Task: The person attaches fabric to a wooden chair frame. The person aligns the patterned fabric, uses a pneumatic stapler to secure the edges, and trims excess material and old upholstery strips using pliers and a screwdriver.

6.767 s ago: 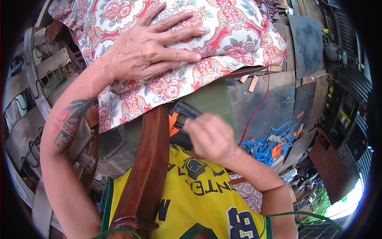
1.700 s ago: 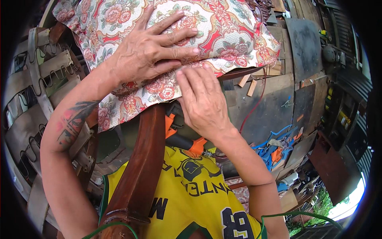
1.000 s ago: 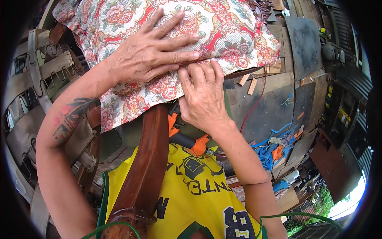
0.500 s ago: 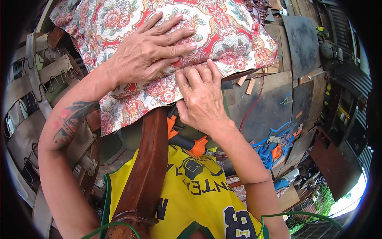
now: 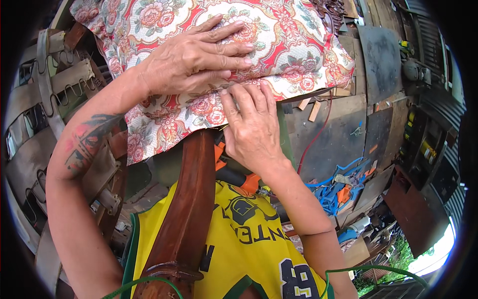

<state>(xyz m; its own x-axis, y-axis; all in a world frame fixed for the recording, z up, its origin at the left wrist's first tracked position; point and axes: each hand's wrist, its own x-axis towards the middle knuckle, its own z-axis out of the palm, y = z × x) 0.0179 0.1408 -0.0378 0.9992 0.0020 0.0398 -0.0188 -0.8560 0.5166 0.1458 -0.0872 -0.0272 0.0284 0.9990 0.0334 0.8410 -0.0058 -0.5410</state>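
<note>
Floral upholstery fabric (image 5: 164,122), white, red and green, covers a padded piece in front of me, its loose edge hanging toward me. My left hand (image 5: 199,62) lies flat on the padded part with fingers spread, pressing on the cloth. At the near edge, my right hand (image 5: 252,122) has its fingers over the fabric and its thumb low by the rim, closed on the edge; the underside of that grip is hidden. A curved, varnished wooden leg (image 5: 184,199) rises from below and meets the cloth's edge. Beside it, an orange and black tool (image 5: 239,180) is partly covered by my right arm.
A frame with webbing straps and wire springs (image 5: 50,102) stands at left. Dark boards (image 5: 328,127) cover the floor at right, crossed by a red hose (image 5: 322,129). Blue straps and orange scraps (image 5: 338,192) lie heaped there. Carved wood (image 5: 331,15) shows behind the fabric.
My right fingers have straightened a little and lie flatter over the fabric edge. The left hand keeps its place on the cloth. The whole view has shifted slightly.
</note>
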